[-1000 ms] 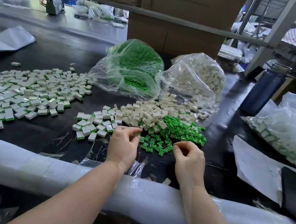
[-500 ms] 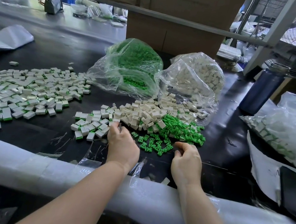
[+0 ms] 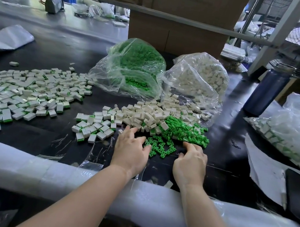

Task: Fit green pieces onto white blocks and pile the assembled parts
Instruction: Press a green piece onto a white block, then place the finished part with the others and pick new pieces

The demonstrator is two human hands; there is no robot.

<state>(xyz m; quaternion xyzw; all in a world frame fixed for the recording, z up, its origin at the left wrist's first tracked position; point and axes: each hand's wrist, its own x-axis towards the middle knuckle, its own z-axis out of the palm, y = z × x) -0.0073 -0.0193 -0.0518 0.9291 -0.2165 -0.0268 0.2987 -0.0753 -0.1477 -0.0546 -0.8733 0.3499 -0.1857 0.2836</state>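
Both hands lie palm-down on the black table (image 3: 40, 136). Left hand (image 3: 132, 149), fingers spread, touches the white blocks (image 3: 144, 116) at 12 o'clock. Right hand (image 3: 191, 161), fingers curled; grip cannot be told. Green pieces (image 3: 179, 131) lie between. Assembled parts (image 3: 25, 93) at 10 o'clock; bottle (image 3: 265, 91) at 2 o'clock. Bags (image 3: 132, 70) blur their contents.

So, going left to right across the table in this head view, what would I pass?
Big spread of assembled parts → small assembled pile → loose white blocks → loose green pieces → blue bottle → bag of finished parts.
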